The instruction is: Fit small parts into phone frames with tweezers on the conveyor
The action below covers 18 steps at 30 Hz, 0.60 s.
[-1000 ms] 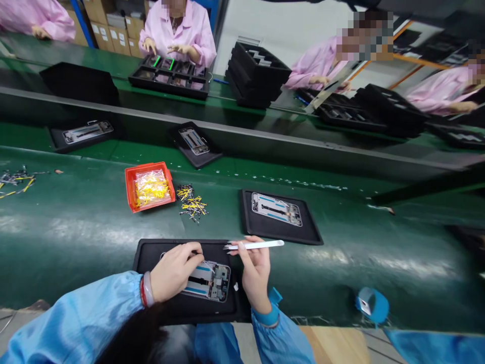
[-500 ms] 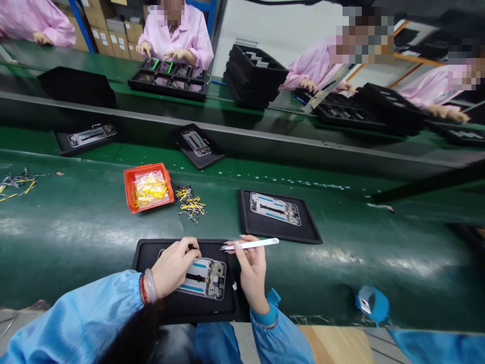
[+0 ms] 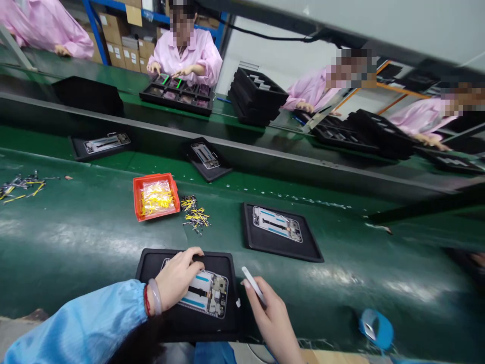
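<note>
My left hand [image 3: 178, 278] rests with curled fingers on the top of an open phone frame [image 3: 206, 292] that lies in a black tray [image 3: 151, 265] at the near edge of the green bench. My right hand [image 3: 271, 316] sits just right of that tray, its fingers closed on white tweezers [image 3: 253, 284] that point up and to the left. A second black tray [image 3: 314, 250] holding another phone frame [image 3: 277, 223] lies farther back to the right.
An orange bin [image 3: 136, 194] of yellow parts and a loose pile of small parts [image 3: 195, 215] lie behind the near tray. More trays with phone frames ride the conveyor [image 3: 159, 164]. People in pink coats work across it by stacked black trays [image 3: 257, 96]. A blue tape roll [image 3: 375, 328] lies at right.
My right hand dropped lower and turned, swinging the tweezers from level over the tray to pointing up-left beside it. My left hand stayed on the phone frame. The view tilted upward.
</note>
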{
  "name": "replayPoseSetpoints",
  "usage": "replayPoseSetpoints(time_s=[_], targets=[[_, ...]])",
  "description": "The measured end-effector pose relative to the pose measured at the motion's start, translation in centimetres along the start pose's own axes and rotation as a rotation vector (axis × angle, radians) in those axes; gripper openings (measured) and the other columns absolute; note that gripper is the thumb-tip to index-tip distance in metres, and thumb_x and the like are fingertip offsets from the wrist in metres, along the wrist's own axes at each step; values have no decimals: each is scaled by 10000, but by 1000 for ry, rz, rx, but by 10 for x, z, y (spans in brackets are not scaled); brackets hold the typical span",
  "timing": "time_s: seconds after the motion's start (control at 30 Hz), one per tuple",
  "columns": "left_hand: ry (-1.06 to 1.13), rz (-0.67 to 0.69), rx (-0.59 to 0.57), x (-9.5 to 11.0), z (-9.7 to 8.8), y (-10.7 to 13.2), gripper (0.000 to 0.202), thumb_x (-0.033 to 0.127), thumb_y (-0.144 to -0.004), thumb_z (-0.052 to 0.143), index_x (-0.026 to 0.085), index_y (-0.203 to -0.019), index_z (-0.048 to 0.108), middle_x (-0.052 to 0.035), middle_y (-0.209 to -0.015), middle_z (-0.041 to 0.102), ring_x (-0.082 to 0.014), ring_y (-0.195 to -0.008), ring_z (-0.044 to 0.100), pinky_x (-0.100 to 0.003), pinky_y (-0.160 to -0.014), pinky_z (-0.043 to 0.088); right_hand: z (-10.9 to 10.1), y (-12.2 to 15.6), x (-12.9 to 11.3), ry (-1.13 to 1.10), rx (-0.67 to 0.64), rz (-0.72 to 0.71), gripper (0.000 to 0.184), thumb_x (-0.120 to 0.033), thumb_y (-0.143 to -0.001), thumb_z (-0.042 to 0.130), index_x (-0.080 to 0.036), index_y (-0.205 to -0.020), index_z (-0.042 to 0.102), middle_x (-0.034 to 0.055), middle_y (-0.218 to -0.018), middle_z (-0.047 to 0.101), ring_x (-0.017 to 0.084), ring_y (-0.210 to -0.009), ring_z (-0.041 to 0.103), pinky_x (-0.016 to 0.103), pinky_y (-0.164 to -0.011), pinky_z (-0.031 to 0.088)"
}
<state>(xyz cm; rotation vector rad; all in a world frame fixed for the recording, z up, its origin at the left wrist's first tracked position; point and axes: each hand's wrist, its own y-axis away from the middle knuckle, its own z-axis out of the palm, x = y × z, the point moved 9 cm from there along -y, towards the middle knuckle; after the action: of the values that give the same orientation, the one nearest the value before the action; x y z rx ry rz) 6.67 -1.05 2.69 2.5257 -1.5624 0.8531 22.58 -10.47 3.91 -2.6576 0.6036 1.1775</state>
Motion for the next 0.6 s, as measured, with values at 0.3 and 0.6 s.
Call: replayPoseSetpoints(time_s=[0.3, 0.6], targets=[[-6, -18, -10, 0, 1, -2, 374, -57, -678, 426, 174, -940, 561, -79, -1102, 535, -179, -891, 574, -292, -783, 499, 20, 2, 17, 55, 5, 107, 529, -727, -792, 441, -238, -623, 549, 19, -588, 587, 206, -515, 585, 270, -500, 443], [5, -7, 52, 5, -6, -5, 305, -18, -725, 443, 174, -937, 546, -70, -1023, 546, -161, -797, 555, -279, -762, 479, 50, 9, 43, -539, -225, 379, 410, -614, -704, 680, -217, -759, 590, 8, -691, 640, 228, -704, 616, 300, -671, 526]])
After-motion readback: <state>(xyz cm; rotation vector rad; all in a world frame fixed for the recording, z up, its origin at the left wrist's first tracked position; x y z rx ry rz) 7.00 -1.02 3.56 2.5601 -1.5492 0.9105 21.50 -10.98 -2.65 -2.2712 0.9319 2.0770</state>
